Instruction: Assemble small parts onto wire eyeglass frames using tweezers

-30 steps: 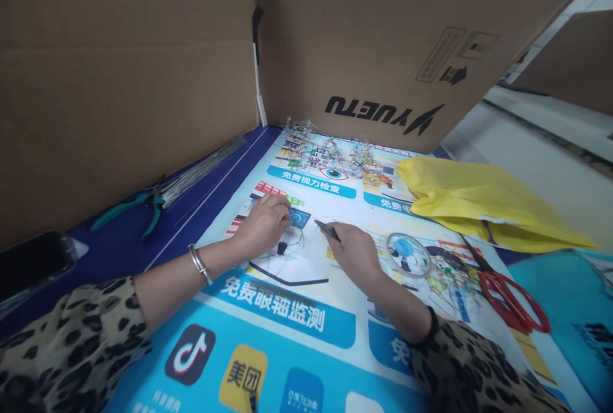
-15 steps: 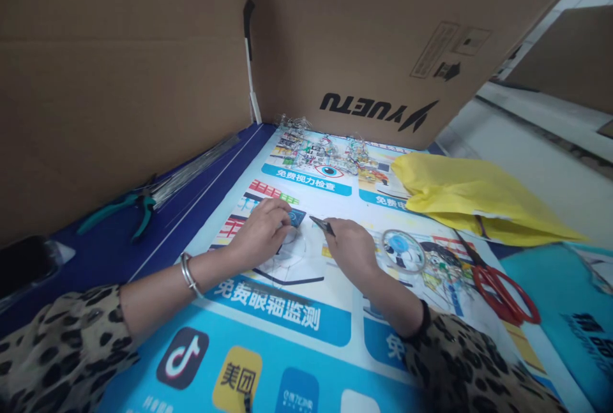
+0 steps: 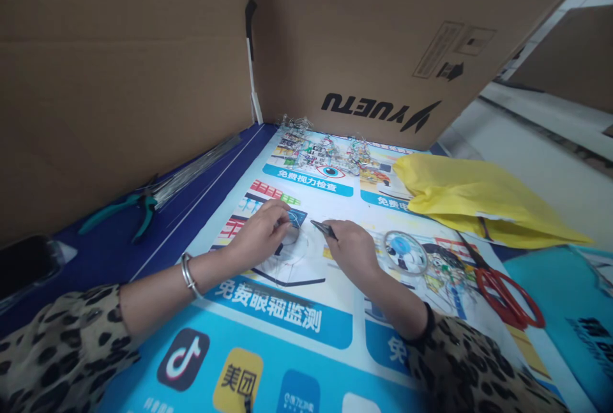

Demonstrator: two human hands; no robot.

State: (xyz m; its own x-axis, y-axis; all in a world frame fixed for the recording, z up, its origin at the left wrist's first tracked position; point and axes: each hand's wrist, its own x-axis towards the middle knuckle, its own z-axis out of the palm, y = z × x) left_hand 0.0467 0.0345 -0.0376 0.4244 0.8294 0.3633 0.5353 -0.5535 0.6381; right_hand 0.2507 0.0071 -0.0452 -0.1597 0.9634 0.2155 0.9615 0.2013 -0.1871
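My left hand (image 3: pixel 261 233) rests on a printed poster (image 3: pixel 287 317), fingers curled and pinched on a small dark piece and thin wire that I cannot make out well. A silver bangle (image 3: pixel 188 274) sits on that wrist. My right hand (image 3: pixel 352 248) is closed round a slim dark tool (image 3: pixel 322 228), its tip pointing left toward the left fingertips. Fine wire loops (image 3: pixel 299 253) lie on the poster between the two hands.
Cardboard walls (image 3: pixel 124 68) stand behind and to the left. Teal pliers (image 3: pixel 129 209) and a bundle of metal rods (image 3: pixel 196 167) lie at the left. A yellow bag (image 3: pixel 479 199), red scissors (image 3: pixel 507 295), a clear round lid (image 3: pixel 407 252) and wire heaps (image 3: pixel 330 151) are on the right and rear.
Both hands stay close together; the left fingers have shifted slightly toward the tool tip. The small dark piece seen below the left hand a second ago is now hidden.
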